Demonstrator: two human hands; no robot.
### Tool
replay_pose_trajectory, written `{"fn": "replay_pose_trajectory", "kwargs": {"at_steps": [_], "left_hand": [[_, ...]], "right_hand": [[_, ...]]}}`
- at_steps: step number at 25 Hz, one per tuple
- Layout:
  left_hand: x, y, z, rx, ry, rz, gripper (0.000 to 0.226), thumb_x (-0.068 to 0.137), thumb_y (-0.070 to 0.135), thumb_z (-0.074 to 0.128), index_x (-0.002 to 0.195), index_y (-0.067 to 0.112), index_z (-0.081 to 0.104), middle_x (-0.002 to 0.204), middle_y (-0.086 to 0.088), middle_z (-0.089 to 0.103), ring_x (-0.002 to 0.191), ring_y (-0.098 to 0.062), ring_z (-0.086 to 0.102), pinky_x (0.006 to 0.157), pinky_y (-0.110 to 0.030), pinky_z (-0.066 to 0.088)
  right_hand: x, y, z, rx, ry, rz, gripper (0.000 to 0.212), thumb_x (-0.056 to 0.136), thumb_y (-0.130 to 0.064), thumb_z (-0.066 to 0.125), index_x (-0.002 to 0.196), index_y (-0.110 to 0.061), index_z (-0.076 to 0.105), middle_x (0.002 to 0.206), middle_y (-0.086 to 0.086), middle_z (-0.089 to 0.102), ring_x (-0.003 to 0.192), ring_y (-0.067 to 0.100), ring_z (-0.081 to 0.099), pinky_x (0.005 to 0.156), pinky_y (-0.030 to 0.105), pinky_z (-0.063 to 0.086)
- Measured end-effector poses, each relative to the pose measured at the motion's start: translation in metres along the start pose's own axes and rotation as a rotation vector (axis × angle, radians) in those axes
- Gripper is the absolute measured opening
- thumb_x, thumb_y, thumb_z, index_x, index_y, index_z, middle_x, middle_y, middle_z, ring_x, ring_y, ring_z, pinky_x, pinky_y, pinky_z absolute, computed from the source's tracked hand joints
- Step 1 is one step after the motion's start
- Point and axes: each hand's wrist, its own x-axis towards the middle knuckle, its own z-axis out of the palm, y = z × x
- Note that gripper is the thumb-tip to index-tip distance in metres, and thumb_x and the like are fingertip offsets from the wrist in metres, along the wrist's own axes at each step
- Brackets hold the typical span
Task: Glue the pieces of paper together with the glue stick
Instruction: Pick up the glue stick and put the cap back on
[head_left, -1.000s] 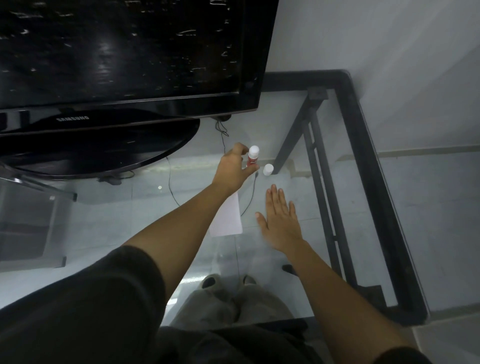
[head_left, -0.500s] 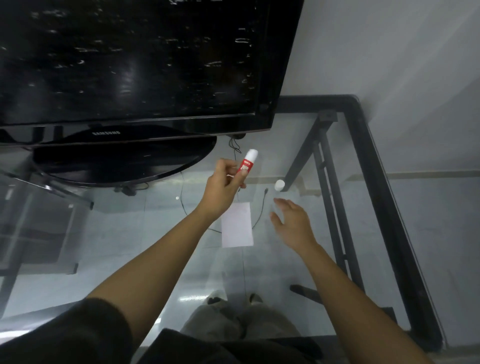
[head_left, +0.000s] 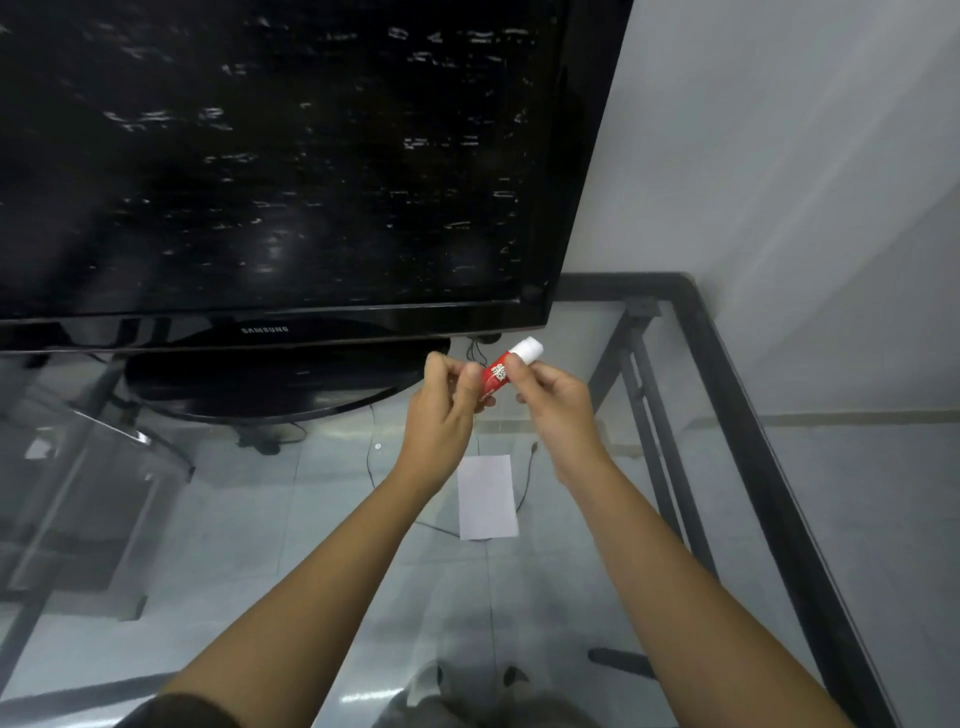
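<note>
I hold a red glue stick with both hands above the glass table. My left hand pinches its lower end. The fingers of my right hand grip the upper part, where the white end points up and to the right. I cannot tell whether that white end is the cap. A white piece of paper lies flat on the glass, below and between my hands. No loose cap shows on the table.
A big black television on an oval base stands close behind my hands. The glass table has a black metal frame along its right edge. A thin cable runs beside the paper. A white wall rises at the right.
My left hand lifted the glue stick off the table. My right hand rose from the glass near the small white cap and closed on the stick's upper end. The cap is gone from the table.
</note>
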Motion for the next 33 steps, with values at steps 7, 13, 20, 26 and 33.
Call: {"fn": "replay_pose_trajectory", "kwargs": {"at_steps": [7,13,20,26,33], "left_hand": [[-0.007,0.014,-0.013,-0.564,-0.145,-0.413,0.019,0.092,0.033,0.05,0.086,0.015,0.051,0.06,-0.001,0.061,0.047,-0.007,0.054,0.052,-0.02,0.048],[-0.004,0.031,-0.018,-0.692,-0.24,-0.528,0.022,0.093,0.039,0.046,0.095,0.017,0.05,0.061,0.0,0.054,0.049,-0.006,0.048,0.051,-0.014,0.047],[-0.003,0.046,-0.022,-0.684,-0.34,-0.835,0.053,0.093,0.054,0.036,0.058,0.016,0.046,0.034,0.005,0.037,0.027,-0.006,0.031,0.03,-0.015,0.028],[-0.01,0.044,-0.013,-0.378,-0.194,-0.42,0.031,0.094,0.043,0.043,0.083,0.016,0.055,0.054,0.002,0.054,0.048,-0.008,0.044,0.057,-0.021,0.04],[-0.005,0.046,-0.023,-0.709,-0.366,-0.866,0.052,0.093,0.053,0.035,0.059,0.016,0.049,0.037,0.004,0.043,0.03,-0.006,0.036,0.032,-0.015,0.032]], "right_hand": [[-0.011,-0.02,-0.001,0.08,-0.017,0.003,0.021,0.089,-0.038,0.057,0.093,-0.021,0.07,0.071,-0.013,0.061,0.073,-0.001,0.055,0.068,0.011,0.039],[-0.017,-0.028,-0.005,0.093,-0.011,-0.048,0.015,0.09,-0.034,0.055,0.091,-0.025,0.067,0.074,-0.017,0.061,0.072,-0.011,0.059,0.067,0.007,0.043],[-0.016,-0.035,-0.004,0.099,-0.048,-0.116,0.012,0.09,-0.032,0.056,0.084,-0.026,0.065,0.074,-0.012,0.061,0.071,-0.008,0.06,0.058,-0.004,0.04],[-0.015,-0.032,-0.007,0.125,0.009,-0.107,0.01,0.09,-0.033,0.055,0.088,-0.028,0.064,0.072,-0.016,0.059,0.074,-0.005,0.058,0.066,0.005,0.042],[-0.014,-0.026,-0.005,0.089,-0.011,-0.115,0.013,0.089,-0.033,0.057,0.089,-0.024,0.066,0.076,-0.012,0.062,0.079,-0.001,0.06,0.059,-0.003,0.042]]}}
